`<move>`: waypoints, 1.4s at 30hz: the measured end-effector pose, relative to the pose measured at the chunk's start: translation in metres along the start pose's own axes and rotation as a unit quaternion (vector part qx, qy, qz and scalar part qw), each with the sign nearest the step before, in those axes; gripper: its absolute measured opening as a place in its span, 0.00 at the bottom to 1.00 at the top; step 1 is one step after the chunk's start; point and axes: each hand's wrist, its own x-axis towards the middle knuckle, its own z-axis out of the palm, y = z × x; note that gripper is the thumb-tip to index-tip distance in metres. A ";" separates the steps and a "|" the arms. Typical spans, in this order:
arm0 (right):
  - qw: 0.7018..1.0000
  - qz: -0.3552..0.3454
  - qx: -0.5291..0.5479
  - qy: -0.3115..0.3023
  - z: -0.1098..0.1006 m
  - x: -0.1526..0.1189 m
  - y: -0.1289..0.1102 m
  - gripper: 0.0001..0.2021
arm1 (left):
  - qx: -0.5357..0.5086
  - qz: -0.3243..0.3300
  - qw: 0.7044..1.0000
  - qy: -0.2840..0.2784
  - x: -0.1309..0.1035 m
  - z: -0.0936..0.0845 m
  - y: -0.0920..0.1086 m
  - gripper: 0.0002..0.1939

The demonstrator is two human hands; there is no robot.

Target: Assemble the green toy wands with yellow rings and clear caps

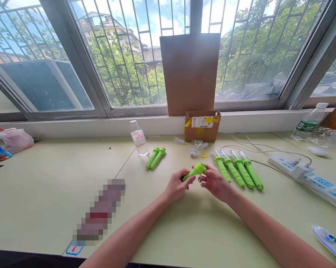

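My left hand (179,183) is closed around a green plastic handle (195,171) with a flared cup end and a yellow ring at the cup. The handle is tilted, its cup end up and to the right. My right hand (214,183) has its fingertips at the cup's rim, with the other fingers curled below. Beyond my hands lie clear plastic caps (195,152) and a loose yellow ring (203,155). Two green ribbed handles (156,158) lie to the left. On the right, several green handles with clear tops (234,169) lie side by side.
A small cardboard box (200,133) stands at the back beneath a cardboard sheet (190,74). A water bottle (139,139) is left of it. A power strip (310,176) with cables is at right, a pixelated object (101,212) at front left, and another bottle (310,121) at back right.
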 end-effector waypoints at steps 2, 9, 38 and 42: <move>1.000 -0.001 0.003 0.000 -0.001 0.000 0.000 0.12 | 0.000 -0.002 1.000 -0.004 0.000 0.000 0.000 0.16; 1.000 -0.002 0.017 0.015 -0.004 0.002 0.001 0.11 | -0.004 -0.027 0.999 -0.032 0.000 0.000 0.000 0.18; 0.999 0.017 0.028 0.014 -0.002 0.001 0.000 0.05 | -0.033 -0.057 0.993 -0.099 -0.002 0.000 0.008 0.25; 1.000 0.020 0.023 -0.006 0.001 -0.001 -0.001 0.06 | -0.037 -0.059 0.992 -0.103 -0.002 -0.001 0.006 0.26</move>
